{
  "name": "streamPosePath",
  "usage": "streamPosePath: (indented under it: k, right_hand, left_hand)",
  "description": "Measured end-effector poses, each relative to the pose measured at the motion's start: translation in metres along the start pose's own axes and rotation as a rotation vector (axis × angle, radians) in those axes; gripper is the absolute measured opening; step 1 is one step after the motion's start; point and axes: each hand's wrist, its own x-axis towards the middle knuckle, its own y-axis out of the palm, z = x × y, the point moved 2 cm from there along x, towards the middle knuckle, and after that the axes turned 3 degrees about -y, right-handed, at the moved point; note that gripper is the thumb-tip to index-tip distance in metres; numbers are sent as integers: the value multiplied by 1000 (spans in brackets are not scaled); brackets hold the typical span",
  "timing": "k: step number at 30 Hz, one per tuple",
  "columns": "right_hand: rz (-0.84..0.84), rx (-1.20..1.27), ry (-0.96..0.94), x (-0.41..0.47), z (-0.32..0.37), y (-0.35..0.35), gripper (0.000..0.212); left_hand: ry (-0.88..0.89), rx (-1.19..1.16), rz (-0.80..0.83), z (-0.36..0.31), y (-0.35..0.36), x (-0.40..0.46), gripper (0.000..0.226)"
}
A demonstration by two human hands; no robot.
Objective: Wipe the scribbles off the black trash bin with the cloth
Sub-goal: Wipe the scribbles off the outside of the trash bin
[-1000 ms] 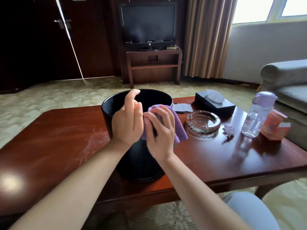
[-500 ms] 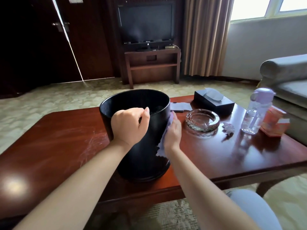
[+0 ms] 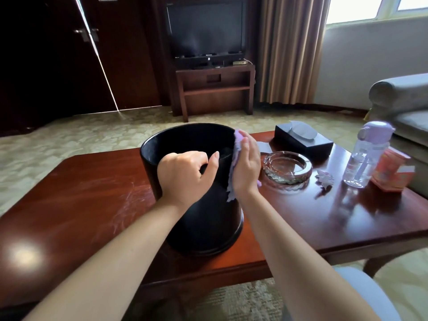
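Note:
A round black trash bin (image 3: 203, 223) stands upright on the reddish wooden coffee table (image 3: 76, 200). My left hand (image 3: 185, 178) grips the bin's near rim, fingers curled over the edge. My right hand (image 3: 246, 169) lies flat against the bin's right outer wall near the rim, fingers straight, pressing a lilac cloth (image 3: 232, 181) onto it. The cloth's ragged edge hangs below the palm. No scribbles show on the side facing me.
Right of the bin sit a glass ashtray (image 3: 287, 166), a black tissue box (image 3: 303, 140), a lilac-capped water bottle (image 3: 368, 156), an orange carton (image 3: 391, 173) and a small crumpled scrap (image 3: 325, 177). A sofa (image 3: 403, 100) is far right, a TV stand (image 3: 215, 89) behind.
My right hand carried the cloth from the bin's front to its right wall and then slid it up toward the rim. My left hand closed onto the near rim.

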Motion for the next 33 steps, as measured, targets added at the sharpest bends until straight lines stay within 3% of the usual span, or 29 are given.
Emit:
streamPosePath:
  k: [2,4,8,14,16,19,21,24,27,31,33]
  right_hand:
    - [37,20,208,4,-28,-4,37]
    - [48,-23,283,-12,-48,-11,33]
    - [-170,39,468,-85,-56,-20,37]
    - [25,-102,-143,-45,25,3,43]
    - [95,-109,-110,-3,23,1,33]
    - [210,26,263,36,-4,0,38]
    - [170,14,358,23,-11,-3,40]
    - [-2,34,173,-39,-7,-8,34]
    - [34,-102,-78,-90,5,-1,41]
    - [40,-186,-288,-43,26,3,39]
    - [93,-130,-189,-6,28,1,25]
  left_hand:
    - [-7,5,-1,2,3,-1,50]
    - [-8,4,-4,2,4,-2,51]
    - [-11,13,-26,0,2,-1,46]
    - [27,5,-39,1,1,-1,48]
    - [26,-5,-48,2,0,-1,49]
    - [22,-17,-42,2,1,-1,49]
    - [24,-14,-40,2,1,-1,49]
    - [27,9,-62,3,0,-1,48]
    - [48,7,-73,5,-2,0,47]
    - [80,-28,-81,5,-3,0,53]
    - [86,-24,-92,6,-2,0,57]
